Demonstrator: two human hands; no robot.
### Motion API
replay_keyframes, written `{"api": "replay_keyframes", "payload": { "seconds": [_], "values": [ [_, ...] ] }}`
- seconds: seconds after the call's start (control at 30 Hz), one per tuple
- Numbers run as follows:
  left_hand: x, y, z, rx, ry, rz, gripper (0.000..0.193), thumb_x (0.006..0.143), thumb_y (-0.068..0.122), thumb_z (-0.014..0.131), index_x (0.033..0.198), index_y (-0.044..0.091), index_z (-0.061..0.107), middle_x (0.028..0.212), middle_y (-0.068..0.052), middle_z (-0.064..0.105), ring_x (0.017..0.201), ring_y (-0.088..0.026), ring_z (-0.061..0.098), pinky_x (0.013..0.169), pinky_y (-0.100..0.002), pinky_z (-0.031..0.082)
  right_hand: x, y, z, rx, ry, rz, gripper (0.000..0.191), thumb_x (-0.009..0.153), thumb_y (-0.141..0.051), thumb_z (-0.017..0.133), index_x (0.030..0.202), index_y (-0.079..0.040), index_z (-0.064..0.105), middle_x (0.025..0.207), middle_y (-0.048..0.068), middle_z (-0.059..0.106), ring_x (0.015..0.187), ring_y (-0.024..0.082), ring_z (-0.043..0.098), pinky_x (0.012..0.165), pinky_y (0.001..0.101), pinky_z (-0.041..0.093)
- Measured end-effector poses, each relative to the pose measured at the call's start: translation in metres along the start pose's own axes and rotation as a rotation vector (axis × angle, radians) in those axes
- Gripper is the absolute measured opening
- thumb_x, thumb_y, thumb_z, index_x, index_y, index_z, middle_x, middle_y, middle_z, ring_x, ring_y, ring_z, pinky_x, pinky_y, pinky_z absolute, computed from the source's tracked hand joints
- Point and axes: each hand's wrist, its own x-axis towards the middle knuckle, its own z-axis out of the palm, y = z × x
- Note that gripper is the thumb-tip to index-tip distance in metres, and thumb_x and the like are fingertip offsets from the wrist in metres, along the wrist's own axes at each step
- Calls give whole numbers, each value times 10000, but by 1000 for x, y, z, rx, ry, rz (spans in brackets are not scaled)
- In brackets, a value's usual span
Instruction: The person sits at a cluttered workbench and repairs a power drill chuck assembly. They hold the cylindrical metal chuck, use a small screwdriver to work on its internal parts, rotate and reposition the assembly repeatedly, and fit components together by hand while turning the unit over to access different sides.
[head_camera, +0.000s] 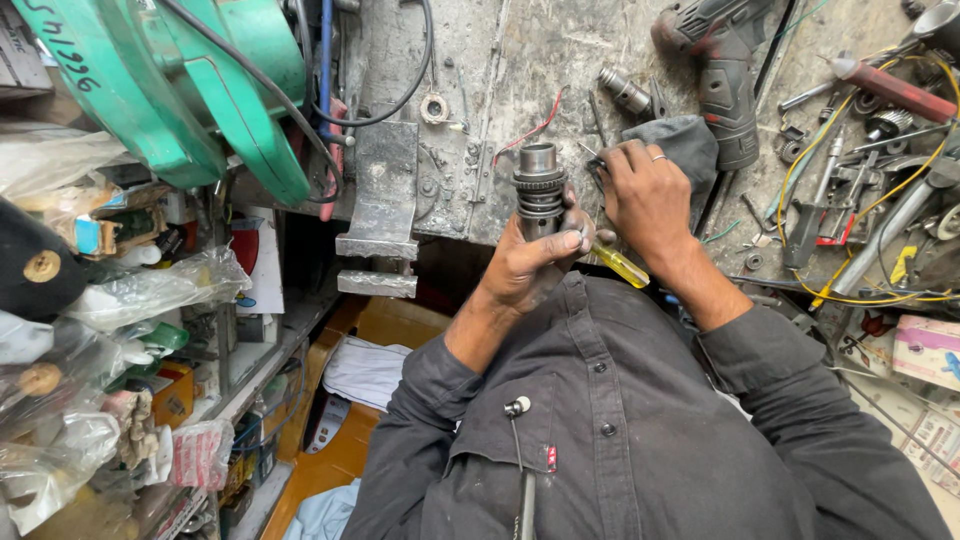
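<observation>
Yellow translucent screwdriver handle (620, 266) mostly hidden under right-hand fingers (622, 160); ribbed grey metal shaft (540, 190) base buried in left-hand fingers (560, 243).

Clear plastic bags (150, 290) left shelf; pink-white cartons (925, 350) right bench.

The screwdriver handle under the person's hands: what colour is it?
Translucent yellow; the screwdriver handle shows best in the head view, poking out below the right hand.
</observation>
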Motion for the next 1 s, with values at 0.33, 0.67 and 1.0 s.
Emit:
{"api": "replay_keyframes", "payload": {
  "seconds": [0.33, 0.67, 1.0],
  "values": [
    [1, -3, -1, 70, -36, 34, 480, 907, -8, 746, 1315, 66, 505, 966, -20, 595, 941, -167, 615, 1108, -517, 487, 6, -8, -33, 488, 6, 223, 149, 1032, -101, 655, 1154, -19, 676, 1064, 154, 699, 925, 325, 696, 789, 383, 526],
    [2, -9, -9, 282, 148, 37, 451, 849, -26, 765, 1237, 41, 544, 992, -14, 617, 951, -158, 662, 905, -351, 534, -4, -30, -110, 711, -166, 170, 138, 979, -75, 667, 1109, -29, 663, 973, 113, 695, 819, 222, 692, 726, 314, 519],
    [5, -18, -20, 532, 181, 151, 399, 876, -35, 750, 1228, 29, 572, 994, 0, 611, 895, -80, 592, 816, -264, 513, 3, -58, -132, 426, -191, -19, 214, 904, -95, 712, 1113, -73, 674, 875, 100, 640, 684, 308, 654, 567, 406, 504]
  ]
}}
